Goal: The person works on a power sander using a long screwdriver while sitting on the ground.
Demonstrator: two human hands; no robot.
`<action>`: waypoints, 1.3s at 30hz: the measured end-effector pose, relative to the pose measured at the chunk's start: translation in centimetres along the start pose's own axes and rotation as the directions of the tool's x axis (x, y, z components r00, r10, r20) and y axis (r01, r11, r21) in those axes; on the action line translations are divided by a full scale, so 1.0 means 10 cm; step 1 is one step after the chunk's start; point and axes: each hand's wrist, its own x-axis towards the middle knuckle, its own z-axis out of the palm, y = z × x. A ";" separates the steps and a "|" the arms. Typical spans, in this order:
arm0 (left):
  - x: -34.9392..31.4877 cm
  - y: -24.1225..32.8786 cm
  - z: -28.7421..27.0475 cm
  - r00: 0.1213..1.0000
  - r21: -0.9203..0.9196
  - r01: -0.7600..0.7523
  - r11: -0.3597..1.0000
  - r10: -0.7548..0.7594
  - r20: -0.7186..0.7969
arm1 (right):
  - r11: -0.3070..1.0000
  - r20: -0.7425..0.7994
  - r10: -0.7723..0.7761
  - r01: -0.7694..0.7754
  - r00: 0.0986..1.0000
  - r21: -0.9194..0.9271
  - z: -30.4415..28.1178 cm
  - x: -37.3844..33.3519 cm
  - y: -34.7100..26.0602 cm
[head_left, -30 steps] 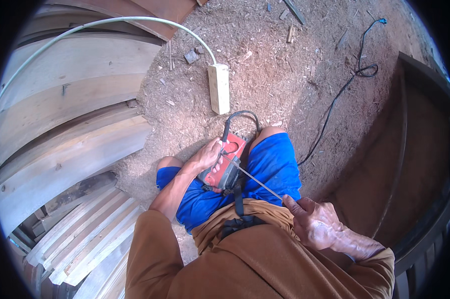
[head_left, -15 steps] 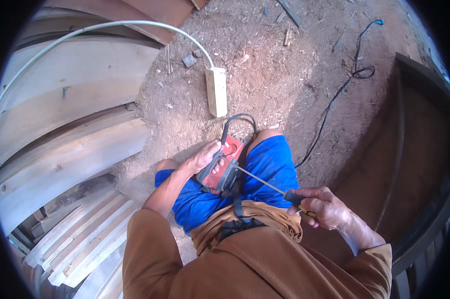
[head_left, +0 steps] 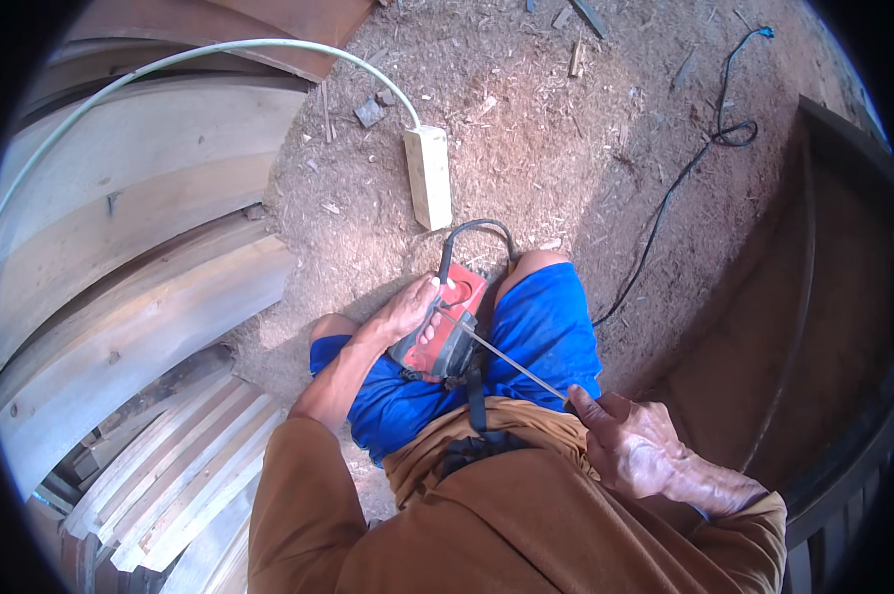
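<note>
A red and black corded power tool [head_left: 464, 287] rests between my thighs, over the blue shorts. My left hand [head_left: 407, 312] is wrapped round it, fingers on its side near where the black cord leaves it. My right hand [head_left: 637, 441] is closed round the handle of a screwdriver [head_left: 518, 360], which is mostly hidden by my fingers. The long thin metal shaft slants up and left. Its tip meets the power tool next to my left fingers; what exactly it touches is too small to tell.
A long cream power strip [head_left: 429, 178] lies ahead on the shaving-covered ground, its pale cable [head_left: 219, 45] arching left. Stacked boards [head_left: 140, 297] fill the left side. A black cord [head_left: 679, 188] with a blue plug trails at right, beside a dark wooden panel [head_left: 823, 297].
My right hand has turned over on the screwdriver handle, so the back of the hand now faces up and covers the handle. The left hand and power tool have hardly moved.
</note>
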 end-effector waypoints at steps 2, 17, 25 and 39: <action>0.00 -0.02 -0.02 1.000 -0.042 -0.017 0.999 0.016 -0.001 | 0.997 0.020 0.014 -0.012 1.000 -0.074 0.01 -0.01 -0.03; 0.03 -0.05 -0.08 0.998 -0.090 -0.030 0.995 0.035 0.057 | 0.994 -0.196 -0.096 0.085 0.976 -0.061 0.04 0.03 0.16; 0.02 -0.06 0.02 0.999 -0.013 -0.044 0.999 0.044 -0.007 | 0.846 -0.035 -0.040 0.052 0.999 0.530 -0.03 0.10 0.29; -0.01 0.01 -0.03 0.998 -0.020 -0.063 0.998 0.064 0.028 | 0.972 -0.169 -0.104 0.065 0.980 -0.227 0.11 0.04 -0.01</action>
